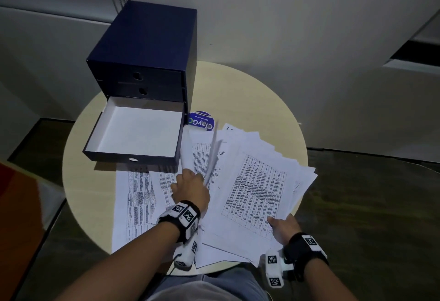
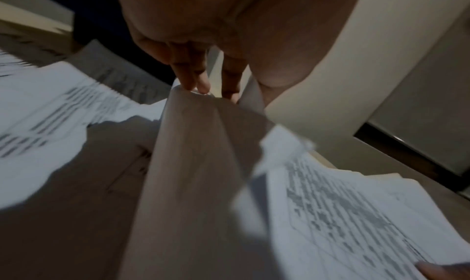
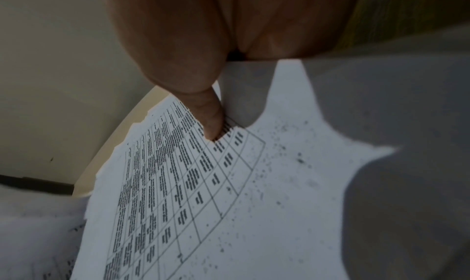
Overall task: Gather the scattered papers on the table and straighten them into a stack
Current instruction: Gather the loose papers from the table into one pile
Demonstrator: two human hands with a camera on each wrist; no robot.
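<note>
Printed white papers lie spread over the round table. My right hand pinches the near corner of a fanned bundle of papers at the right, thumb on top; the right wrist view shows the thumb pressed on the top printed sheet. My left hand grips a lifted sheet that stands up edge-on and blurred; in the left wrist view its fingers curl round the sheet's top edge. Other loose sheets lie flat at the left.
A dark blue drawer box stands at the table's back left, its bottom drawer pulled out and showing a white inside. A small blue labelled pack lies beside the box. Dark floor surrounds the table.
</note>
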